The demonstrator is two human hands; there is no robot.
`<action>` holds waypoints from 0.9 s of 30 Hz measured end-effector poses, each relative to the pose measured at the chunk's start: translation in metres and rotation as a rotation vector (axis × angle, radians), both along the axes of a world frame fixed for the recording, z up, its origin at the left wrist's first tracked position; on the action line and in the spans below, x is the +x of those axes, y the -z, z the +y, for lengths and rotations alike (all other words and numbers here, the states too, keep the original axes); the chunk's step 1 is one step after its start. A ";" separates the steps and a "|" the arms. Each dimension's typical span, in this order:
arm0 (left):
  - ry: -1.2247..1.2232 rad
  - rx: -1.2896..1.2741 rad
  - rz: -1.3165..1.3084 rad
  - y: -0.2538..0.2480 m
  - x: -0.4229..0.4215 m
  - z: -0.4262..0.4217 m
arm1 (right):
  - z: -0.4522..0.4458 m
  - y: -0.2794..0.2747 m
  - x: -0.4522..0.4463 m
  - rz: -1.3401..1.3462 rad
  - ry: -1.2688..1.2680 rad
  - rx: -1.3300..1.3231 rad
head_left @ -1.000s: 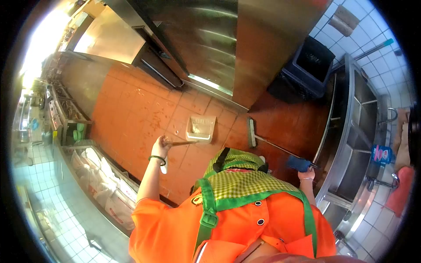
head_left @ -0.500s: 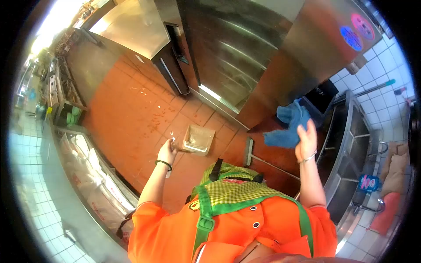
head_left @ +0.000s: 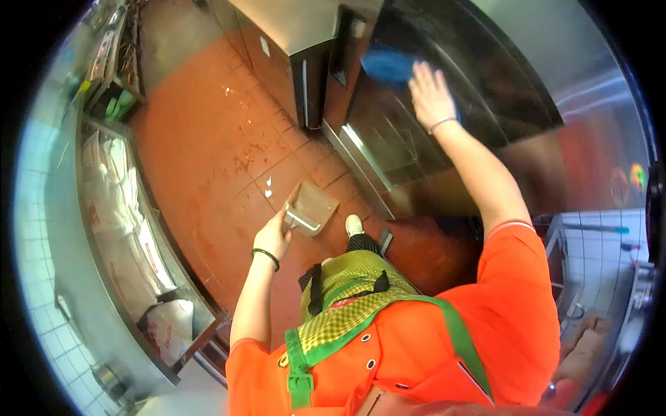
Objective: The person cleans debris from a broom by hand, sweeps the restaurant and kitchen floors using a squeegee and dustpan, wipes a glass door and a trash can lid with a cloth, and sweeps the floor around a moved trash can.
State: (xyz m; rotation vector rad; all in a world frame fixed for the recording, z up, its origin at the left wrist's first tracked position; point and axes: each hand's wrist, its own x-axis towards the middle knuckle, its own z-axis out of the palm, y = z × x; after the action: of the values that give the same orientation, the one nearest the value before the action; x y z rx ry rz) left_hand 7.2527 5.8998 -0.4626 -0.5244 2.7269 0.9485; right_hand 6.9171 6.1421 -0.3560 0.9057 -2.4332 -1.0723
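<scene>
My right hand (head_left: 431, 100) lies flat with fingers stretched over a blue cloth (head_left: 388, 64) against a dark, shiny metal panel (head_left: 444, 55). Part of the cloth sticks out beyond the fingertips, blurred, and a sliver shows by the wrist. Low on the other side, my left hand (head_left: 273, 237) has its fingers closed at the near edge of a translucent dustpan (head_left: 320, 202) with a comb-like edge. The hand hides most of what it grips there.
Food scraps (head_left: 253, 158) are scattered on the red tile floor (head_left: 201, 173). A floor brush (head_left: 386, 240) is beside my shoe (head_left: 354, 225). Along the left runs a counter with white bags (head_left: 128, 215). A steel cabinet corner (head_left: 298, 52) juts out ahead.
My right hand has swung forward and left, bringing the blue cloth onto the metal panel, and its fingers have flattened out. My left hand stays low by the dustpan. The view has turned.
</scene>
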 end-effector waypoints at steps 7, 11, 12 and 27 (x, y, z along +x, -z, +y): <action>-0.124 0.009 0.028 -0.009 0.017 -0.001 | 0.023 0.182 0.018 -0.492 -0.205 0.755; -0.256 -0.014 0.122 -0.004 0.019 -0.005 | -0.029 0.115 -0.024 -0.265 -0.370 0.689; -0.299 -0.029 0.124 -0.004 0.014 -0.007 | -0.058 0.081 -0.048 -0.105 -0.392 0.603; -0.367 0.014 0.076 -0.027 0.012 -0.012 | -0.101 0.252 -0.074 -0.415 -0.284 0.837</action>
State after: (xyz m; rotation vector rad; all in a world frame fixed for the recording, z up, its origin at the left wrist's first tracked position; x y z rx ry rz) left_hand 7.2645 5.8874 -0.4360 -1.0314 2.7403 1.0860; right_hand 6.8432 6.0407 -0.6080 1.8106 -1.9919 -1.9832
